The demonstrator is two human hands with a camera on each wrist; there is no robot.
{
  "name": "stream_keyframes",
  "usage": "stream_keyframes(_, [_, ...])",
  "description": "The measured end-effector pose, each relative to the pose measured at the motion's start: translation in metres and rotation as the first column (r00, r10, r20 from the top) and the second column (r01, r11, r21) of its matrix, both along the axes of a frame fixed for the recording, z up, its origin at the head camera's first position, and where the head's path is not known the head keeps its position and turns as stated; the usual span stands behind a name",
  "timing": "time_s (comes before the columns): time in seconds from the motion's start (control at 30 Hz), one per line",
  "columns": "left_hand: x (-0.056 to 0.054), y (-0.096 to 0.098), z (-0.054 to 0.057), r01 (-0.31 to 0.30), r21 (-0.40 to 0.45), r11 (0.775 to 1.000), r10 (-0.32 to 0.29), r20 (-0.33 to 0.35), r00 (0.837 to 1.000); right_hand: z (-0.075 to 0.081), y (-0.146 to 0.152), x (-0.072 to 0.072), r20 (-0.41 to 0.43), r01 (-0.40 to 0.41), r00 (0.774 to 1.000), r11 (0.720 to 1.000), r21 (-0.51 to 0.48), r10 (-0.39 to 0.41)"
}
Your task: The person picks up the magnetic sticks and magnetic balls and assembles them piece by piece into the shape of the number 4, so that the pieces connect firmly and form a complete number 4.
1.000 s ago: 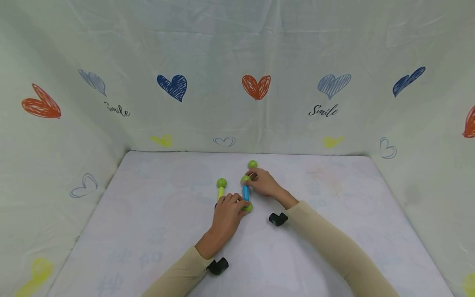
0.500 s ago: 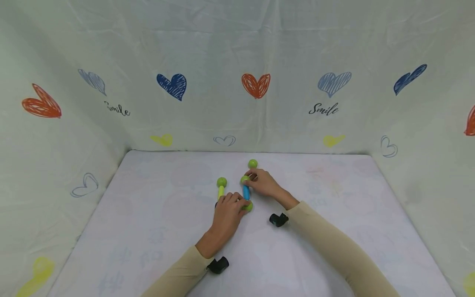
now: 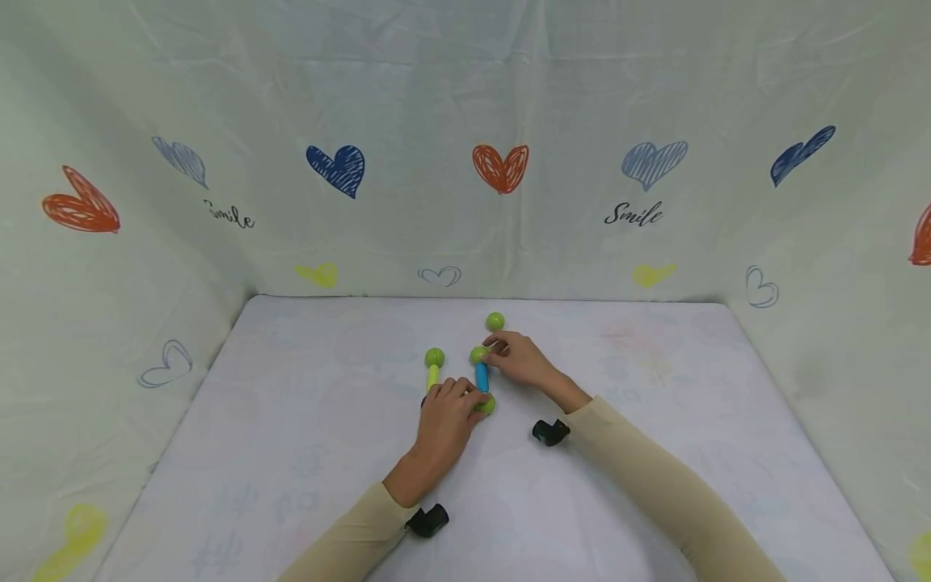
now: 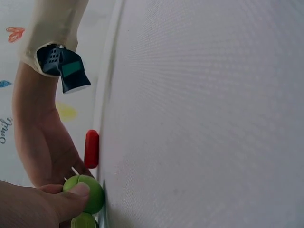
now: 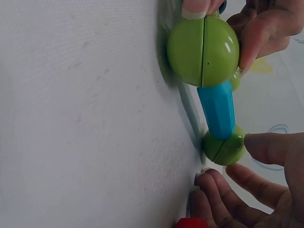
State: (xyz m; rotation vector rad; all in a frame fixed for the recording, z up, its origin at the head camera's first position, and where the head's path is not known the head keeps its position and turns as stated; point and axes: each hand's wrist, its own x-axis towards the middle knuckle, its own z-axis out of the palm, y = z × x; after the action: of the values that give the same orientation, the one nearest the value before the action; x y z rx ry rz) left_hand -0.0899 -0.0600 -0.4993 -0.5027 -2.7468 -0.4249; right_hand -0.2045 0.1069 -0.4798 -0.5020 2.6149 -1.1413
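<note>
A short blue rod (image 3: pixel 482 377) lies on the table, joined at each end to a green ball. My left hand (image 3: pixel 444 416) pinches the nearer green ball (image 5: pixel 203 52) between thumb and fingers. At the far green ball (image 3: pixel 478 355) is my right hand (image 3: pixel 525 360), its thumb and index fingertips just at the ball's edge, the other fingers loose. Beside the left hand lies a lime-yellow rod (image 3: pixel 432 376) with a green ball (image 3: pixel 434 357) at its far end; the left hand covers its near end.
One more green ball (image 3: pixel 495 321) sits farther back, behind the right hand. By the right hand's fingers lies a red rod (image 4: pixel 91 148), out of sight in the head view. Behind the white table (image 3: pixel 327 453) hangs a backdrop (image 3: pixel 436 97) printed with hearts.
The right hand has eased slightly right, its fingers loosening from the far ball. That ball and the rod's far end have shifted a little left. My left hand stays put.
</note>
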Motion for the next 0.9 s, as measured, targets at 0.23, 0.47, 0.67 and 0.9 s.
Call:
stream_keyframes(0.23, [0.000,0.001,0.000,-0.001,0.006,1.000,0.001,0.017,1.000,0.004,0.007,0.004,-0.027,0.008,1.000,1.000,0.003,-0.008])
stream_keyframes(0.47, [0.000,0.001,0.001,-0.004,0.002,1.000,0.004,0.024,1.000,0.004,0.018,0.004,-0.034,0.045,0.998,0.999,-0.011,-0.045])
stream_keyframes(0.67, [0.000,0.002,0.004,-0.006,0.002,1.000,0.006,0.048,0.999,0.007,0.030,0.007,-0.084,0.051,0.995,0.999,-0.003,-0.051])
stream_keyframes(0.9, [0.000,0.001,0.004,-0.003,0.000,1.000,0.003,0.057,0.998,0.007,0.043,0.013,-0.098,0.045,0.994,0.998,0.051,-0.040])
